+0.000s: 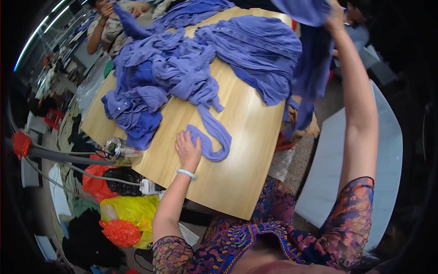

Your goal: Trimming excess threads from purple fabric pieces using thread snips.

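Note:
My left hand lies flat on the wooden table, fingers stretched out, at the end of a curled blue knit sleeve. That sleeve runs up to a crumpled heap of blue knit garments. High at the far right, my raised right hand is closed on a blue garment; part of its grip is cut off by the picture's edge. Beside the table's right edge, darker blue cloth hangs down. A buttoned blue garment is spread across the table's far right.
A clear container stands at the left edge of the wooden table. Below it are cables, a power strip, and yellow and red plastic bags. Another person handles blue cloth at the far left. A pale panel lies right.

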Motion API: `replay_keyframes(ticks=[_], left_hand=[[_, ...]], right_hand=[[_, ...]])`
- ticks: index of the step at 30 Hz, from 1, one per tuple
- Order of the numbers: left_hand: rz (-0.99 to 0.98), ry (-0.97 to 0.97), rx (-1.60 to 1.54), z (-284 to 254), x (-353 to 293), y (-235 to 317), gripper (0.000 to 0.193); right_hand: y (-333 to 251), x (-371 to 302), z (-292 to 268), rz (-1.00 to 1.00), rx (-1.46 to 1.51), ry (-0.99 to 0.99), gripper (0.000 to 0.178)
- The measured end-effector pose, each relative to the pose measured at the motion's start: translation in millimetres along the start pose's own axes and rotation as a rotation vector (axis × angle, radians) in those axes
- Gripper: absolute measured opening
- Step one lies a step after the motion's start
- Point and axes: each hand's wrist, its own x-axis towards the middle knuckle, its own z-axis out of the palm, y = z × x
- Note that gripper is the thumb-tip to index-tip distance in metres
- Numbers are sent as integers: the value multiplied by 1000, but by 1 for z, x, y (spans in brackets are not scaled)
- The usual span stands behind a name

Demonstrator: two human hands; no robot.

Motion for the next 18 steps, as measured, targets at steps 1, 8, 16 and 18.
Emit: replay_keyframes(ticks=[1, 8, 16, 18], left_hand=[[-30, 3, 18, -6, -3, -10, 44], [-26, 21, -2, -9, 0, -2, 44], [-1, 37, 33, -9, -1, -5, 43], [14, 44, 21, -8, -1, -5, 44]], right_hand=[[-55, -10, 23, 77, 172, 23, 49], [-154, -267, 121, 357, 380, -591, 39], [-245, -357, 36, 261, 468, -796, 32], [-248, -364, 24, 289, 436, -763, 32]])
